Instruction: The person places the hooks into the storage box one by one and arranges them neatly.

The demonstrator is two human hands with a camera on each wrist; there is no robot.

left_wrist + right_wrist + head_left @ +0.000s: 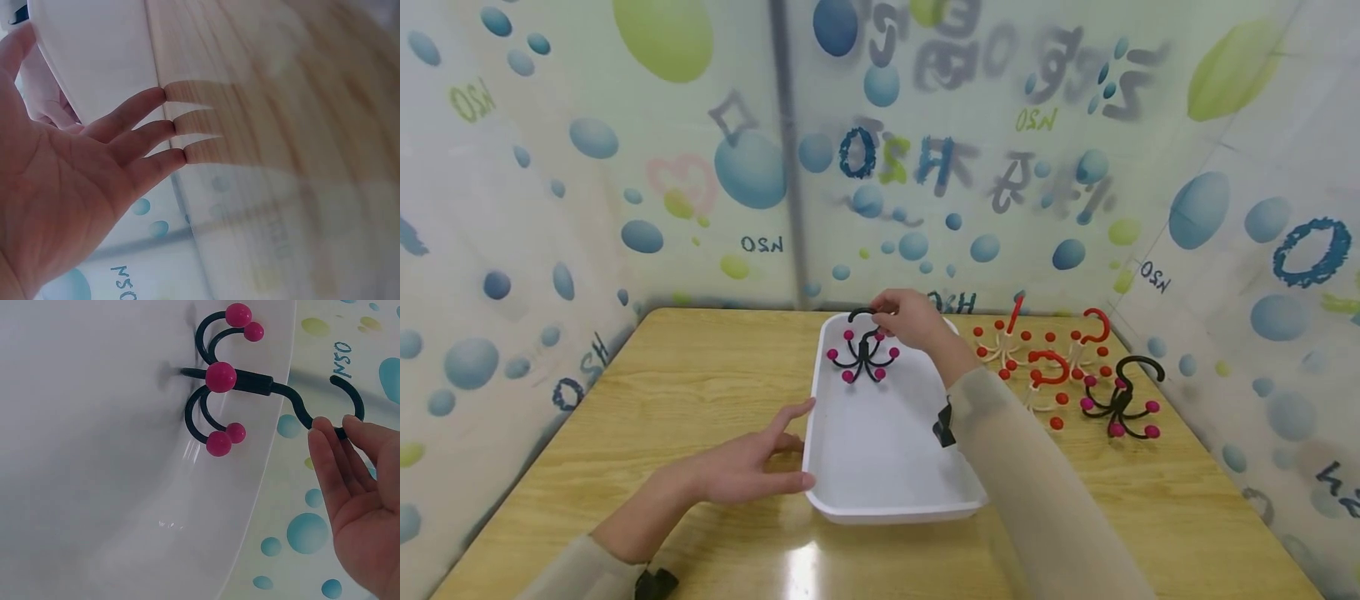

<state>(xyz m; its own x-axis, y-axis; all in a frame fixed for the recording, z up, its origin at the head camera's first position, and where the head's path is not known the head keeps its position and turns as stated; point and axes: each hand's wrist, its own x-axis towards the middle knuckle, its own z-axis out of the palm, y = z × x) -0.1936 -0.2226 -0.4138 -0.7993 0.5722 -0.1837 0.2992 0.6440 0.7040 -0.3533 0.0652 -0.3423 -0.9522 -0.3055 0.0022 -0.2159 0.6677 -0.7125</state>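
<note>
1. The right hand [908,317] pinches the top curve of the black hook [250,381] between fingertips [325,434] and thumb – a light hold on the loop alone, so the cluster of pink-tipped arms hangs free below the grip
2. Held that way, the hook stands upright inside the far end of the white tray [880,450], its pink balls just off or barely on the tray floor; I cannot tell which
3. That arm reaches forward over the tray's right rim, sleeve lying along it, wrist bent down toward the hook
4. The left hand [752,467] lies flat on the wooden table [700,375] with fingers straight and slightly spread, the fingertips [159,128] touching the tray's near left wall – it looks like a steadying touch so the tray does not slide
5. To the right of the gripping hand, well apart from it, more hooks sit on the table: red and cream ones [1037,354] and a second black and pink one [1123,400]
</note>
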